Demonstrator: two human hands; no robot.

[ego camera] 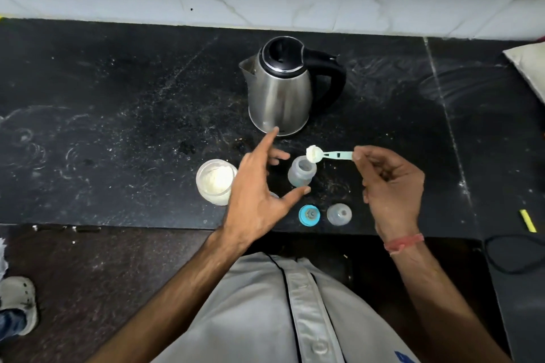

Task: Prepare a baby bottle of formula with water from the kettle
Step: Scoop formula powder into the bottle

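A small clear baby bottle (301, 171) stands open on the black counter (118, 115). My right hand (389, 186) pinches the handle end of a pale green scoop (330, 154), whose bowl, heaped with white powder, hangs over the bottle's mouth. My left hand (259, 188) hovers just left of the bottle with fingers spread, holding nothing. An open glass jar of white formula powder (215, 181) sits to the left, partly behind that hand. A steel kettle (280, 88) with a black lid and handle stands behind the bottle.
A blue bottle ring with teat (309, 215) and a clear cap (339, 214) lie near the counter's front edge. A pale cushion-like object (528, 68) sits far right. A yellow strip (527, 220) and a black cable (513, 253) lie at the right.
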